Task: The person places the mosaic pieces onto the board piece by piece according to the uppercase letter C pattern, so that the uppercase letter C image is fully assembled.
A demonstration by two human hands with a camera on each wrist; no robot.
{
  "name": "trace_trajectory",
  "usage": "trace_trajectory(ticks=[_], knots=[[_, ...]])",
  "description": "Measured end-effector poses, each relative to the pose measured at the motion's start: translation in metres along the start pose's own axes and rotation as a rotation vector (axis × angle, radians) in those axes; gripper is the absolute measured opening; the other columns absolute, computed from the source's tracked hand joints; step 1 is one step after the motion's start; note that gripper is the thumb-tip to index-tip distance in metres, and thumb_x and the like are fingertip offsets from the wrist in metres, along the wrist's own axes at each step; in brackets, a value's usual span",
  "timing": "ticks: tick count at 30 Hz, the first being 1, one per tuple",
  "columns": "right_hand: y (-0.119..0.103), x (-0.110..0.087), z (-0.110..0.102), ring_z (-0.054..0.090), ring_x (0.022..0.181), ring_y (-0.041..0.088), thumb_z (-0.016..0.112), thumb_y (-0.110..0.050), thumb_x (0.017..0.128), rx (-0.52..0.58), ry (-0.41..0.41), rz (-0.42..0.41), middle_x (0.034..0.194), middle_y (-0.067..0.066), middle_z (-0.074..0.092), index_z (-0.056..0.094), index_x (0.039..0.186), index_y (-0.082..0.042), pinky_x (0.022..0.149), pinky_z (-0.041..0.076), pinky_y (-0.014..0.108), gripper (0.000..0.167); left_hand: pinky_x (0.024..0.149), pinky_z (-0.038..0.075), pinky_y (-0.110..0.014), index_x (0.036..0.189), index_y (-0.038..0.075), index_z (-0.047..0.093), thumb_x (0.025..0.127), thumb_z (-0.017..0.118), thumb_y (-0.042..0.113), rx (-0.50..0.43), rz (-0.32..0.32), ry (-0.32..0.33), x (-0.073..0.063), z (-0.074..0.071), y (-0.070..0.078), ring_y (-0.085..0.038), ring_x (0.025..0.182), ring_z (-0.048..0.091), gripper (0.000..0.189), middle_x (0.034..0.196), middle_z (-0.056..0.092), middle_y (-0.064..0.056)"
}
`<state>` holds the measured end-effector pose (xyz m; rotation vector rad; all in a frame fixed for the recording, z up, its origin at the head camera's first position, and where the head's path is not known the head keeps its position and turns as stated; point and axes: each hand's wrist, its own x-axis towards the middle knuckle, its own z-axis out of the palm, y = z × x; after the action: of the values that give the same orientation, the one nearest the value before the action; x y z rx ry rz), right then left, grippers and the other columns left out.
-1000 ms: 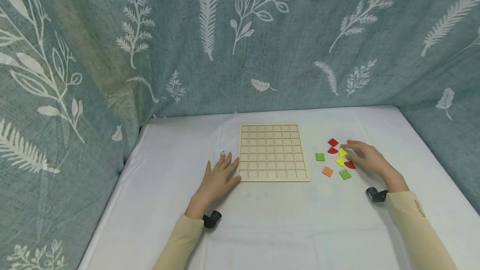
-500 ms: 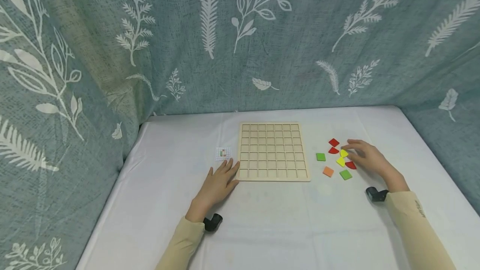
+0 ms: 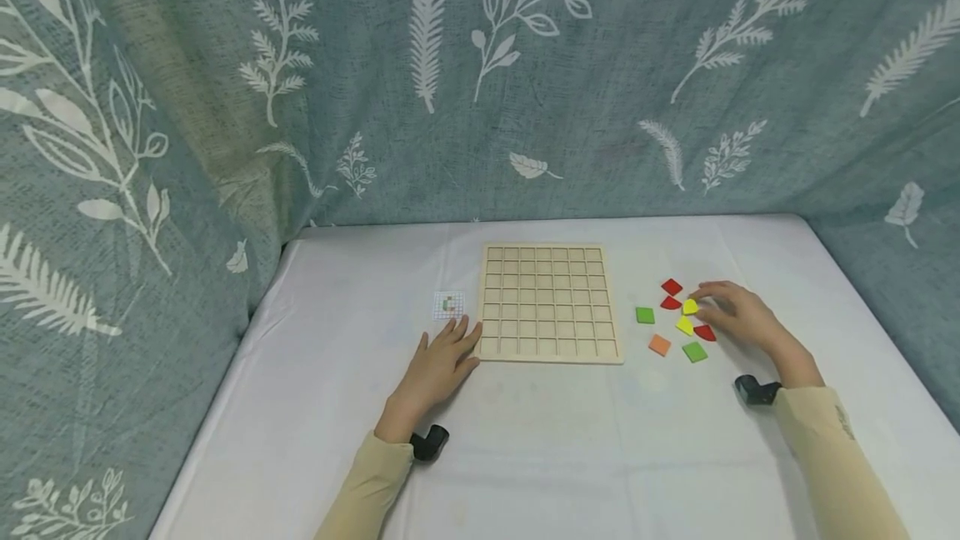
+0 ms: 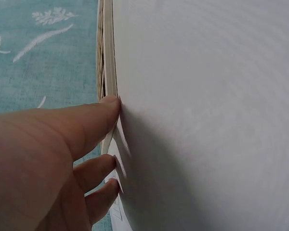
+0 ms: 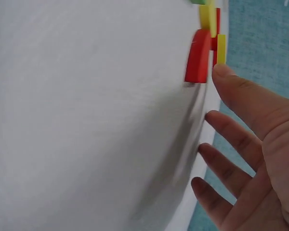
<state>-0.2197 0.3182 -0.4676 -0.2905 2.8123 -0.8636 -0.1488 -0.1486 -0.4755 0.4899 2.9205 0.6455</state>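
Note:
My right hand [image 3: 737, 315] pinches a yellow quarter-circle tile [image 3: 690, 307] between thumb and index finger. In the right wrist view the thumb tip meets this yellow tile [image 5: 221, 50], while the other fingers spread apart. Beside it are a second yellow tile [image 3: 685, 326] and a red quarter-circle tile [image 3: 705, 332]. My left hand [image 3: 435, 369] lies with extended fingers at the lower left corner of a wooden grid board [image 3: 551, 358]. The left wrist view has the thumb against the edge of the board [image 4: 109, 53].
A small printed grid card [image 3: 448, 305] lies left of the board. Around the right hand's tiles are two more red tiles [image 3: 671, 286], a green tile [image 3: 645, 315], another green tile [image 3: 694, 352] and an orange tile [image 3: 660, 345]. A patterned curtain [image 3: 450, 148] hangs behind the white-covered table.
The left hand has drawn back slightly, so the printed card shows fully. The right hand's thumb and index finger have come together on the yellow tile, which has turned a little.

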Motion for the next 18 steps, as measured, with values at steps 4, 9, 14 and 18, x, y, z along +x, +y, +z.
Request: trace_trajectory(ticks=[4,9,14,18], knots=[[-0.006,-0.010,0.001,0.028,0.128,0.047,0.062,-0.019,0.089,0.027,0.015,0.034,0.134,0.027,0.043,0.053,0.124,-0.002,0.100,0.024,0.065,0.040,0.103,0.016,-0.068,0.140,0.010,0.042,0.094,0.054,0.026,-0.009,0.006,-0.008,-0.005,-0.001,0.001,-0.035,0.138,0.024,0.050,0.148,0.032,-0.015],[-0.016,-0.018,0.003,0.031,0.127,0.047,0.061,-0.024,0.090,0.034,0.050,0.036,0.131,0.026,0.046,0.055,0.123,-0.004,0.099,0.025,0.066,0.039,0.103,0.016,-0.068,0.140,0.010,0.042,0.094,0.054,0.026,-0.005,0.013,-0.009,-0.010,-0.003,0.001,-0.035,0.138,0.025,0.050,0.147,0.032,-0.016],[-0.031,-0.021,0.006,0.033,0.127,0.045,0.061,-0.023,0.090,0.082,0.084,0.006,0.128,0.024,0.049,0.056,0.120,-0.003,0.099,0.026,0.066,0.037,0.103,0.016,-0.068,0.140,0.011,0.043,0.093,0.054,0.027,-0.007,0.007,-0.004,-0.013,-0.006,-0.002,-0.035,0.138,0.024,0.050,0.148,0.032,-0.015],[-0.041,-0.020,0.013,0.037,0.124,0.043,0.061,-0.025,0.090,0.099,0.102,-0.010,0.127,0.023,0.050,0.057,0.120,-0.003,0.098,0.030,0.062,0.037,0.103,0.014,-0.068,0.140,0.011,0.042,0.094,0.054,0.027,-0.019,0.018,-0.013,-0.014,-0.008,-0.003,-0.035,0.139,0.023,0.050,0.148,0.031,-0.015]])
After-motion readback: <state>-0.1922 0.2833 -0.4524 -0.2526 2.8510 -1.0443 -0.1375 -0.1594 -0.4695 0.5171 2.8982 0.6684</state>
